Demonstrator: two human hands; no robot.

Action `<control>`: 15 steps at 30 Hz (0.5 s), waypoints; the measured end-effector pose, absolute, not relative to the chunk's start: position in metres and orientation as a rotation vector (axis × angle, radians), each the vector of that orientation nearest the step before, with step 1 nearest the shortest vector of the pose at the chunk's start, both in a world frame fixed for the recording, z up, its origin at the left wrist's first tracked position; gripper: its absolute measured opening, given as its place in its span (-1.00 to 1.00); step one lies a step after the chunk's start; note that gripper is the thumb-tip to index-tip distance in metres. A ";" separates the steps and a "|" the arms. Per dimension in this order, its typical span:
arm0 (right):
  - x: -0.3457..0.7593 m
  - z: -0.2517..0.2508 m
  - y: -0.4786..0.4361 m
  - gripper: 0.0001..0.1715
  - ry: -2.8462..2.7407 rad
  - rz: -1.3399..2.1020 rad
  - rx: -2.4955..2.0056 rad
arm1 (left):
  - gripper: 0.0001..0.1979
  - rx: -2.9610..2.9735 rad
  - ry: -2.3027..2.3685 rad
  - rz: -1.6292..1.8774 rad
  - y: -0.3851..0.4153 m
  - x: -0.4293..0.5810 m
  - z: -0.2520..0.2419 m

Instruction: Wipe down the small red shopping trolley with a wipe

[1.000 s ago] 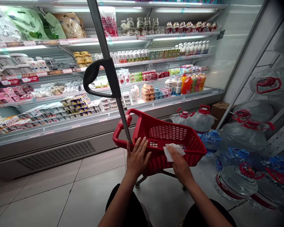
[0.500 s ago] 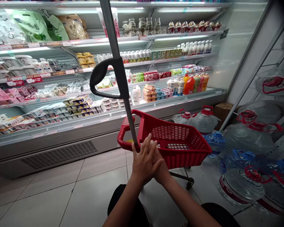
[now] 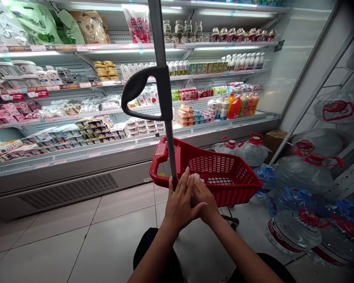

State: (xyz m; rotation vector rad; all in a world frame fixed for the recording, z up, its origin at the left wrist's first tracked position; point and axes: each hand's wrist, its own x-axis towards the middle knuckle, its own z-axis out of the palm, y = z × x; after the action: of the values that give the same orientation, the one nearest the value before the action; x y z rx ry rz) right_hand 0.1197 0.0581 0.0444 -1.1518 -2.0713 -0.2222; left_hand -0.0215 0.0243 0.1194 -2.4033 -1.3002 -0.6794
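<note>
My left hand (image 3: 181,202) is held over the near side of a red shopping cart (image 3: 235,192), its fingers stretched forward and its thumb out to the right. Partly behind it, my right hand (image 3: 204,198) overlaps it, fingers bent. A small crumpled white piece (image 3: 197,176), perhaps tissue, shows at the right fingertips; the rest is hidden. Close to my left fingertips stands a grey pole (image 3: 170,149) with a black looped handle (image 3: 162,94). Its lower end is lost behind the hands. The cart's red push handle (image 3: 155,167) lies just left of the pole.
Behind the cart runs an open chiller (image 3: 135,155) stocked with yogurt tubs, bottles and bags. Large water bottles (image 3: 294,232) with red or blue handles stand on the floor at right, beside a metal rack (image 3: 294,122). A cardboard box (image 3: 274,139) sits at the chiller's end.
The pole and its looped handle have shifted right in view. My hands have slid slightly against each other, the right one moving a little right, showing more of the white piece.
</note>
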 end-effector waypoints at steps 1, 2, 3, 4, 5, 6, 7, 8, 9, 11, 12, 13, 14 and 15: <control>0.105 0.048 0.059 -0.13 -2.093 -0.247 -1.148 | -0.09 -2.403 -1.297 -0.680 0.023 -0.021 0.121; 0.091 0.050 0.061 -0.11 -2.104 -0.276 -1.145 | -0.10 -2.401 -1.299 -0.678 0.023 -0.021 0.122; 0.082 0.051 0.061 -0.10 -2.109 -0.302 -1.145 | -0.10 -2.396 -1.306 -0.673 0.022 -0.022 0.123; 0.078 0.049 0.062 -0.10 -2.106 -0.320 -1.145 | -0.11 -2.391 -1.315 -0.662 0.022 -0.023 0.123; 0.081 0.046 0.062 -0.10 -2.095 -0.328 -1.144 | -0.13 -2.386 -1.321 -0.647 0.022 -0.025 0.123; 0.089 0.041 0.062 -0.11 -2.083 -0.325 -1.147 | -0.16 -2.381 -1.323 -0.630 0.023 -0.028 0.121; 0.103 0.035 0.062 -0.14 -2.067 -0.320 -1.157 | -0.20 -2.373 -1.324 -0.616 0.023 -0.030 0.119; 0.120 0.027 0.062 -0.17 -2.050 -0.316 -1.176 | -0.23 -2.362 -1.323 -0.605 0.024 -0.032 0.116; 0.140 0.019 0.061 -0.19 -2.032 -0.318 -1.204 | -0.26 -2.348 -1.323 -0.599 0.025 -0.033 0.113; 0.181 0.005 0.059 -0.23 -1.993 -0.346 -1.262 | -0.31 -2.308 -1.340 -0.602 0.026 -0.033 0.106; 0.197 -0.001 0.057 -0.24 -1.969 -0.356 -1.299 | -0.32 -2.289 -1.354 -0.608 0.026 -0.032 0.103; 0.209 -0.004 0.056 -0.25 -1.944 -0.364 -1.333 | -0.33 -2.275 -1.366 -0.614 0.026 -0.031 0.101; 0.215 -0.005 0.055 -0.26 -1.921 -0.367 -1.363 | -0.34 -2.264 -1.377 -0.620 0.026 -0.029 0.100; 0.215 -0.004 0.054 -0.26 -1.902 -0.368 -1.378 | -0.35 -2.260 -1.384 -0.624 0.026 -0.028 0.099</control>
State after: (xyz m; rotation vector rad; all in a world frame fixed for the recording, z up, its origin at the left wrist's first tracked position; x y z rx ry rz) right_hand 0.2154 0.0542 -0.0039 -1.3782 -1.9017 -0.3685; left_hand -0.0278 0.0264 0.0991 -2.2595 -1.3843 -0.6242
